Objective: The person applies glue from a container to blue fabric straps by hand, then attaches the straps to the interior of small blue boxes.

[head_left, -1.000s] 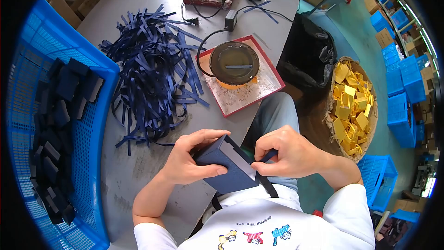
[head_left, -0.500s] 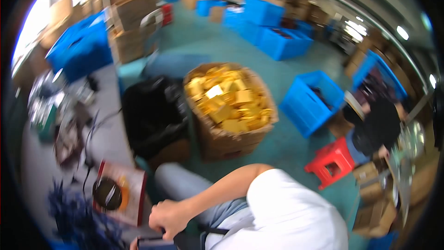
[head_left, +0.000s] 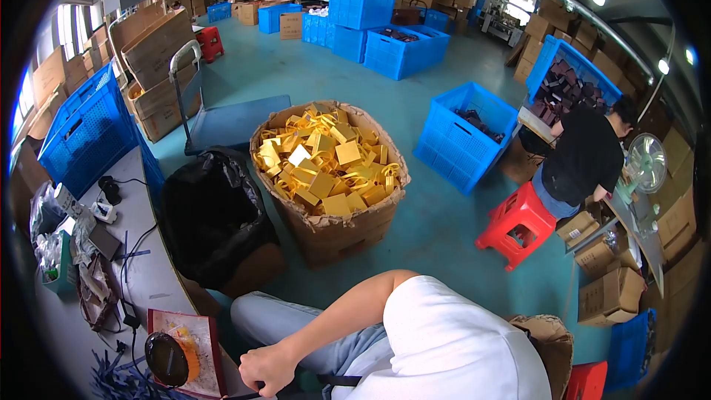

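My right hand (head_left: 263, 370) sits at the bottom edge of the head view, fingers curled tight over my knee. A dark ribbon (head_left: 337, 380) runs from it toward my white shirt. Whatever lies under the hand is cut off by the frame edge. My left hand is out of view. To the left of the hand stands a round dark pot (head_left: 169, 359) on a red-edged tray (head_left: 209, 337), with blue ribbon strips (head_left: 118, 387) beside it.
A big carton of yellow card pieces (head_left: 329, 170) and a black bag (head_left: 215, 215) stand by the grey table (head_left: 144, 274). On the floor are blue crates (head_left: 463, 133), a red stool (head_left: 518, 226) and a flat trolley (head_left: 229, 122). A person in black (head_left: 585, 155) works at the right.
The view has swung from the table and my hands up to the room on the right. The navy box and my left hand have left the frame; the blur has cleared.
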Tool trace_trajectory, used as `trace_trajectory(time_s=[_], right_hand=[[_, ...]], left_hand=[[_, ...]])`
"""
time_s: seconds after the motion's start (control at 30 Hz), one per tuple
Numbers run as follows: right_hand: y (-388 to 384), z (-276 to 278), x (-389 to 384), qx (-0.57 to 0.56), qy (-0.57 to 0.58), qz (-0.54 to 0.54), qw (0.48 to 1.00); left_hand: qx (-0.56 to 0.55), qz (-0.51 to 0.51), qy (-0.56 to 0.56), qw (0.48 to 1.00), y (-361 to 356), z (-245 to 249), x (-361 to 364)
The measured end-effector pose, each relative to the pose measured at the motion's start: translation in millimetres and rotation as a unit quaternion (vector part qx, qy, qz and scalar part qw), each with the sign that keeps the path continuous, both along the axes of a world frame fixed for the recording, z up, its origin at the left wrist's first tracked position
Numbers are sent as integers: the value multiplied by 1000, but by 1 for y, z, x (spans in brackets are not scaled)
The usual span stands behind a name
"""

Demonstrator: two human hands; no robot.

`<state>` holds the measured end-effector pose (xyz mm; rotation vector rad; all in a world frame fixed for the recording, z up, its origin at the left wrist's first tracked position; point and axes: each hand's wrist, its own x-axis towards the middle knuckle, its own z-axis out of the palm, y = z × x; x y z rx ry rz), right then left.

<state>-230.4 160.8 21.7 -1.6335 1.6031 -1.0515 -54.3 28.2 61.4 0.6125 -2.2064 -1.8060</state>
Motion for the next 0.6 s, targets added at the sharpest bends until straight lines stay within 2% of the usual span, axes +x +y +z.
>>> trace_trajectory(time_s=[0.17, 0.23, 0.33, 0.37, 0.43, 0.6], right_hand=[[1, -1, -5, -11, -39, -24, 999], [1, 7, -7, 55, -94, 0, 994], [1, 8, -7, 61, -135, 4, 989], [2, 8, -6, 61, -135, 5, 989], [3, 4, -2, -18, -35, -6, 999], [0, -4, 0, -17, -30, -18, 999]], left_hand=[[2, -1, 9, 1000, -8, -8, -2], [-6, -4, 7, 1000, -11, -10, -1], [-6, -9, 6, 1000, -12, -9, 0], [-2, -11, 6, 1000, -12, -9, 0], [-2, -11, 3, 1000, -11, -8, 0], [20, -8, 5, 1000, -10, -12, 2]])
